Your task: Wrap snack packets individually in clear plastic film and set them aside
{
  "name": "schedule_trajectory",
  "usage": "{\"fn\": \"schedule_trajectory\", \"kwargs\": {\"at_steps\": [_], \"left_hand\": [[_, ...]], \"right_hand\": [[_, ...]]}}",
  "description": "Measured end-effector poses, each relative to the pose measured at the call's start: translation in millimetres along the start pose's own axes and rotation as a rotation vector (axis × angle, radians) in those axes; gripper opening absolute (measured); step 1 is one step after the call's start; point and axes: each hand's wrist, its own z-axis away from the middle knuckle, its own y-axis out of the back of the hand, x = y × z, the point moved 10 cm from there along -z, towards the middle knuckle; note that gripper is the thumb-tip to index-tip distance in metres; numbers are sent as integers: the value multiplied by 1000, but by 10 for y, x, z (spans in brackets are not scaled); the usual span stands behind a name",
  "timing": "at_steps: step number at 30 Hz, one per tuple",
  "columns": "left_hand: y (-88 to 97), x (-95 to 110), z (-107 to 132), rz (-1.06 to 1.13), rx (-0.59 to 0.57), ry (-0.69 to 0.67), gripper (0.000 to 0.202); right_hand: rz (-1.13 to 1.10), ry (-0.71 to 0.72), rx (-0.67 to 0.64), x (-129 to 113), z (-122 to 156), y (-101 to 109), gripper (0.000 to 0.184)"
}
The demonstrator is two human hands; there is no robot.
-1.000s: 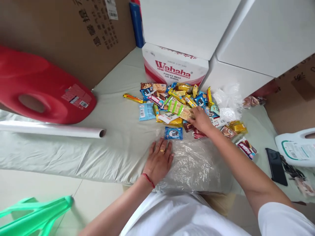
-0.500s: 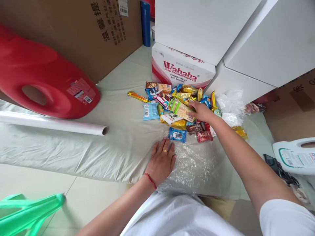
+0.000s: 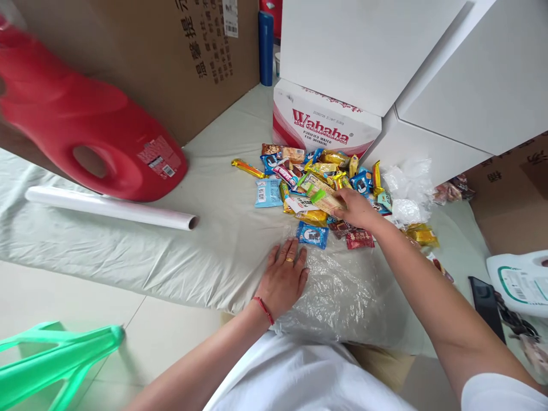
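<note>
My left hand (image 3: 282, 277) lies flat with fingers spread on the left edge of a clear plastic sheet (image 3: 342, 285) spread over the pale cloth. My right hand (image 3: 357, 208) reaches into a pile of small snack packets (image 3: 317, 171) and pinches a tan wafer packet with a green end (image 3: 323, 197), lifted slightly off the pile. A blue cookie packet (image 3: 312, 234) rests just beyond my left fingertips, and dark red packets (image 3: 357, 237) lie under my right wrist.
A red jug (image 3: 85, 131) lies at left above a white film roll (image 3: 111, 206). Behind the pile stand a Wahaha carton (image 3: 325, 123), white cabinets (image 3: 385, 51) and a cardboard box (image 3: 171, 51). A white jug (image 3: 520, 282) and a phone (image 3: 483, 297) lie right; green stool (image 3: 55, 359) lower left.
My right hand closed on the wafer packet and drew it a little toward me. My left hand stayed flat on the plastic. The camera view drifted slightly.
</note>
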Motion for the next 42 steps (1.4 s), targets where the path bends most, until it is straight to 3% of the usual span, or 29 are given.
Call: {"fn": "schedule_trajectory", "kwargs": {"at_steps": [5,10,13,18,21,23,25,29,33,37,42], "left_hand": [[14,12,-7,-6,-5,-9,48],[5,30,-18,-13,-26,-10,49],[-13,27,-20,-27,-50,-2,51],[-34,40,-12,-35,-77,-13,57],[-48,36,-15,-39,-82,0,59],[-56,33,-19,-37,-82,10,60],[-61,33,-24,-30,-83,13,60],[-66,35,-25,-24,-96,10,60],[-63,36,-32,-32,-108,13,61],[-59,54,-43,-42,-123,8,60],[-65,57,-43,-60,-137,11,60]], "right_hand": [[66,-14,188,-2,115,82,42],[168,-30,283,-187,319,126,34],[154,-83,271,-180,378,76,31],[30,-202,186,64,328,-61,36],[-61,-166,269,73,473,144,31],[-122,-143,375,14,744,369,28],[-209,-121,389,-91,1066,452,27],[-282,72,80,-530,1550,-19,27],[-114,116,47,-668,1768,-412,40],[-186,212,44,-723,1856,-463,45],[-241,180,40,-628,1792,-400,48]]}}
